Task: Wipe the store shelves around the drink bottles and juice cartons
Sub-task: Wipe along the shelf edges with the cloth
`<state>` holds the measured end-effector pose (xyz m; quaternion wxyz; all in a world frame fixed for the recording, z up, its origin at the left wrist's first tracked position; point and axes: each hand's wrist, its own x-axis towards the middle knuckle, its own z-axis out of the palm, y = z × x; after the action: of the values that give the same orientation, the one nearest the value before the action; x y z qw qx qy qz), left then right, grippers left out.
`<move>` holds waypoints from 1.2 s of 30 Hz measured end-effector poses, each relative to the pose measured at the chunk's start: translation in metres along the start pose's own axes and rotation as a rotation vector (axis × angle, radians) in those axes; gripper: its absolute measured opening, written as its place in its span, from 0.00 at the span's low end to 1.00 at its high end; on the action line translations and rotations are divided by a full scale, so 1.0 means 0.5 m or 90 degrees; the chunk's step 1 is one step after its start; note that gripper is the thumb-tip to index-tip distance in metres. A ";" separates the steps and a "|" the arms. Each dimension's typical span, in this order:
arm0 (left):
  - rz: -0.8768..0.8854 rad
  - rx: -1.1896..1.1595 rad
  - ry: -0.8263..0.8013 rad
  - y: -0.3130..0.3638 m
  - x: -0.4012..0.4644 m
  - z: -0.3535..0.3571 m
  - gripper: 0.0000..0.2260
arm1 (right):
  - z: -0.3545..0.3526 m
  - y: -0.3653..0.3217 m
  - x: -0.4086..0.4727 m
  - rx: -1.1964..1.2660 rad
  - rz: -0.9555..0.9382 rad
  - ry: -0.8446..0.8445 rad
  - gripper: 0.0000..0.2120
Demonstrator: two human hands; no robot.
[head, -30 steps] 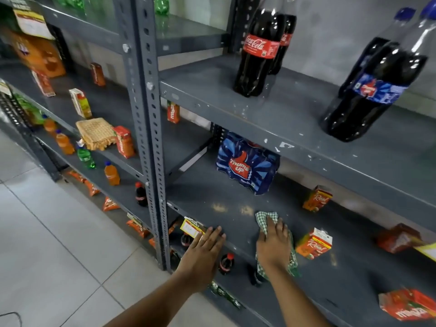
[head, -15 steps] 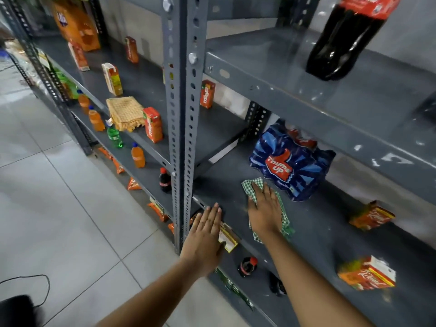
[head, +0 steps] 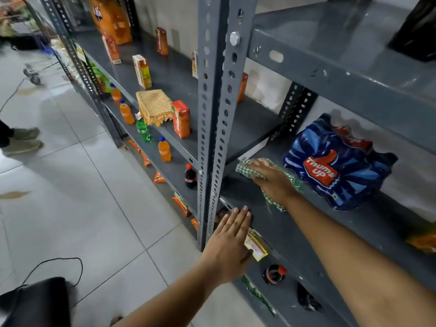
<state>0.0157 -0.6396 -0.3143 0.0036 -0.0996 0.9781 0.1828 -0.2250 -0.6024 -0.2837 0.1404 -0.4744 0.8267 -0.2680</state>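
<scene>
My right hand (head: 271, 179) presses flat on a green checked cloth (head: 245, 167) on the grey middle shelf (head: 295, 232), at its left end near the upright post (head: 217, 114). A blue Thums Up bottle pack (head: 335, 164) lies just right of the cloth. My left hand (head: 230, 244) rests flat with fingers together on the shelf's front edge, beside a yellow price tag (head: 256, 249). An orange juice carton (head: 181, 119) stands on the left bay's shelf.
A yellow folded cloth (head: 154, 106) lies on the left bay, with several cartons behind it. Small orange, green and cola bottles (head: 164, 149) line the lower shelf. A dark big bottle (head: 417, 31) stands top right. Someone's shoes (head: 22, 140) are on the tiled floor at left.
My right hand has slid the green cloth leftward along the shelf, from near the juice cartons to the post. My left hand shifted left along the edge. The view panned left.
</scene>
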 end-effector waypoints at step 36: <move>0.084 0.060 -0.071 0.079 0.090 -0.004 0.41 | -0.219 0.019 -0.391 -0.149 0.671 0.200 0.14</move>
<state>-0.0363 -0.6130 -0.3001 0.0509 -0.0240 0.9883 0.1416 -0.1852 -0.3966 -0.2040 0.0770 0.0362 0.9872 -0.1350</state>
